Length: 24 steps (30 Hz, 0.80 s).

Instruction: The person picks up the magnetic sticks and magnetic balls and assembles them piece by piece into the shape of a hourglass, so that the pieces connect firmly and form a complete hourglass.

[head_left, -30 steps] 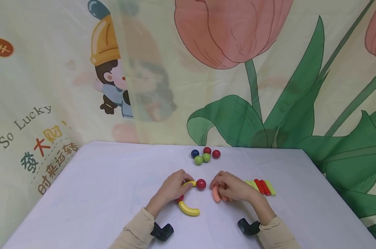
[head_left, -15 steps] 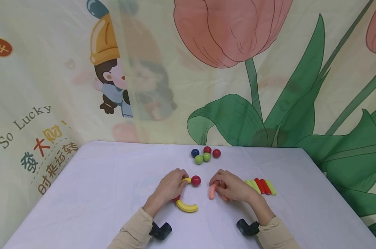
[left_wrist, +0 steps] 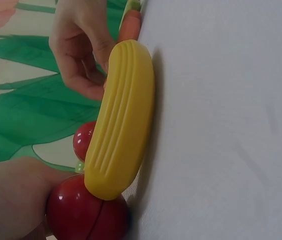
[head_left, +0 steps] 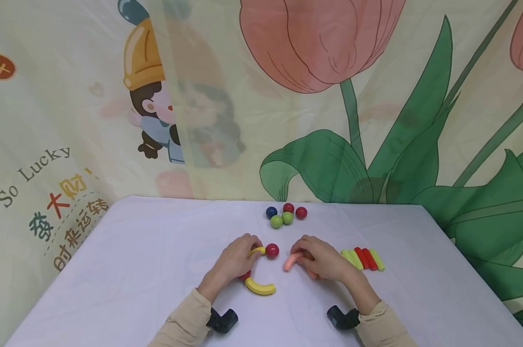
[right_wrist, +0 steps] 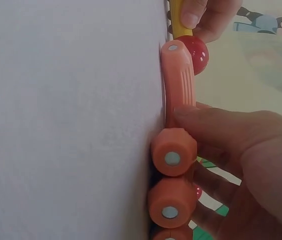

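My left hand pinches a curved yellow toy stick. A red ball sits at the stick's right end. Below that hand, a second red ball, partly hidden in the head view, meets the end of another curved yellow stick on the table. My right hand holds a curved orange stick between thumb and fingers, its free end pointing left toward the first red ball. Silver discs show in the ends of more orange sticks lying under the right hand.
Blue, red and green balls cluster at the back of the white table. Right of the right hand lie red and light-green sticks in a row. Each wrist wears a black device.
My left hand has shifted slightly left and away with the yellow sticks and red balls. In my right hand the orange stick has swung leftward, its free end now nearer the red ball.
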Motion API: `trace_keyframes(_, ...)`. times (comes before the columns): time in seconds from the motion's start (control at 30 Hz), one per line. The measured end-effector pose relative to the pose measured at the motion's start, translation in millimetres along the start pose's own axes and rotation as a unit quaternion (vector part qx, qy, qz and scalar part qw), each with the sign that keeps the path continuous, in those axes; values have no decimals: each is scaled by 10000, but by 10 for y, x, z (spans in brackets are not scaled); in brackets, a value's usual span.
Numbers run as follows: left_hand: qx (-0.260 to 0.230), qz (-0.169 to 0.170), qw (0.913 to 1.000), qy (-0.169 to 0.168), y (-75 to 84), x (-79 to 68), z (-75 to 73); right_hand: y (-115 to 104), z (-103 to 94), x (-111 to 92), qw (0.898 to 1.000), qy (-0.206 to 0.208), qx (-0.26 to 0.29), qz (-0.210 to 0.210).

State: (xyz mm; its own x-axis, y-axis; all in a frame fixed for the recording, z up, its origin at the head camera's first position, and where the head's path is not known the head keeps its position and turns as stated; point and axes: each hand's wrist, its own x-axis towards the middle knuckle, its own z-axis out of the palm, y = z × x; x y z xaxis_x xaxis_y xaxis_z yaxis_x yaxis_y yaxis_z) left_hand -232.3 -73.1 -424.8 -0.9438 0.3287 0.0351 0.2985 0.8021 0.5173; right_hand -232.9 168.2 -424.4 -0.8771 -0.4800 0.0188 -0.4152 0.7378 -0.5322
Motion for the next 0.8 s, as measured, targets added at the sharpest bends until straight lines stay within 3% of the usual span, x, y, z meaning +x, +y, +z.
trace_keyframes(0.8,-213,-287,9993,-127,-43,19,-51,13,71,67,9961,472,349,658)
